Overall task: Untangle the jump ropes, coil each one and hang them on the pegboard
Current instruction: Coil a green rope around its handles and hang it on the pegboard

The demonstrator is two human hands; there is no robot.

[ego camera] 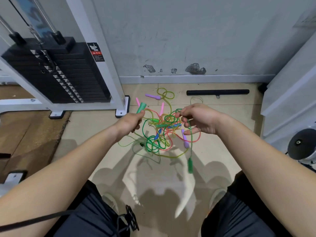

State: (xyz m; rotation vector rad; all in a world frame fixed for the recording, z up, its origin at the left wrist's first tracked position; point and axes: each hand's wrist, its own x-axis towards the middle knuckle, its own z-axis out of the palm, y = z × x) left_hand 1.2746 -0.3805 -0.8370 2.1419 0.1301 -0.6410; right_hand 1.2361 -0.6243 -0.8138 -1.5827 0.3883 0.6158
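Through the head camera, two bare arms reach forward over a pale tiled floor [222,151]. The left hand [130,123] is closed in a fist round a light green handle [141,108], whose upper end sticks out above the fingers. A thin yellow-green cord [125,143] runs from below the fist down to the floor.

The right hand [201,119] pinches a dark green cord [191,139] between thumb and forefinger, with the other fingers loosely spread. That cord drops past the palm to a dark green handle [190,165], which hangs below the hand and looks slightly blurred.

The tangle of jump ropes [159,134] lies on the floor between and just beyond the two hands. It is a knot of green, yellow and red cords with blue and green handles caught inside it. A purple handle [185,140] sits at the right edge of the heap, under the right hand's fingers. On the far side, toward the wall [188,40], lie a second purple handle [152,96] and two pink handles [162,108].

A black bar [217,92] lies on the floor along the foot of the wall. At the left stands a black weight stack [56,72] inside a white machine frame [109,74]. Dark shorts [89,216] and light shoes [111,200] show at the bottom.
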